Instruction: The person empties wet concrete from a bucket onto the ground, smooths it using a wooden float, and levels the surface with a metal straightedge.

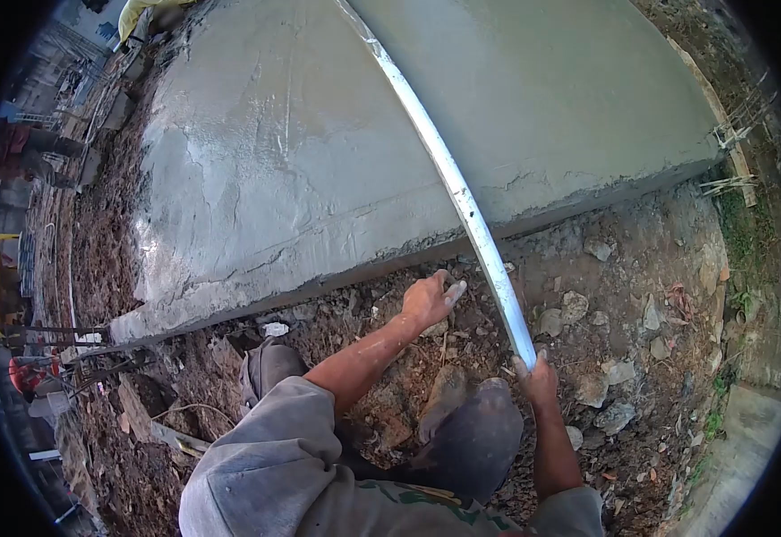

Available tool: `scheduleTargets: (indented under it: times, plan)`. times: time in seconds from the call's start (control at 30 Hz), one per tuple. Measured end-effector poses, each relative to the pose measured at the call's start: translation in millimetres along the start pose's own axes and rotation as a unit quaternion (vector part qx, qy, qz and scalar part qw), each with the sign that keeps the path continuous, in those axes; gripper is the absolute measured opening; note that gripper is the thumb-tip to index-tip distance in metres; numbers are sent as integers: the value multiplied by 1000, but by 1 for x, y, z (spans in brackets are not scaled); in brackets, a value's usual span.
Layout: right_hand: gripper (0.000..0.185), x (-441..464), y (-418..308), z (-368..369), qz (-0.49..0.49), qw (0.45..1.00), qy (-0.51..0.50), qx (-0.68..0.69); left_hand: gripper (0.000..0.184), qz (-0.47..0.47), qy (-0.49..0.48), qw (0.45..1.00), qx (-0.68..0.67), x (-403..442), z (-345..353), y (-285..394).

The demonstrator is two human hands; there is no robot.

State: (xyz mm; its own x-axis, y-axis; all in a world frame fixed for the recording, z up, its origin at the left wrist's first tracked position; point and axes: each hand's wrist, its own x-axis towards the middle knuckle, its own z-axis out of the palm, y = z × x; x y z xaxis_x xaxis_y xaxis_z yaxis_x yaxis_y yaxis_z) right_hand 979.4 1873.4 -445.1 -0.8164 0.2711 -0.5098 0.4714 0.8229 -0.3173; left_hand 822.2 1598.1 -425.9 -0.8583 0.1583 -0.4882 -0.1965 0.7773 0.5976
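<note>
A long, pale metal straightedge (448, 170) lies across the wet grey concrete slab (256, 197) and sticks out over its near edge toward me. My right hand (538, 378) is closed around the near end of the straightedge. To the left of the bar, my left hand (430, 301) hovers over the soil close to the slab's edge, apart from the metal. Its fingers are partly bent, the thumb and forefinger apart, with nothing seen between them. Pale smears mark the fingertips.
Stones and broken rubble (592, 389) cover the soil around my feet. A wooden strip (708, 94) with ties runs along the slab's right side. At the right lies a concrete ledge (753, 430). A person in red (28, 374) is at the far left.
</note>
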Motion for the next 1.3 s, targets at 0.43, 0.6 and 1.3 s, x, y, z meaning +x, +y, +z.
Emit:
scheduleTargets:
  times: [0.43,0.6,1.3]
  plan:
    - [72,-21,-22,13,-1,993,112,-44,44,296,266,915,65,68,-35,-12]
    - [67,-39,-1,22,-23,983,182,-21,58,321,280,879,215,156,-77,3]
    - [68,-33,-28,30,-34,988,144,-50,37,297,245,886,260,213,-97,-27]
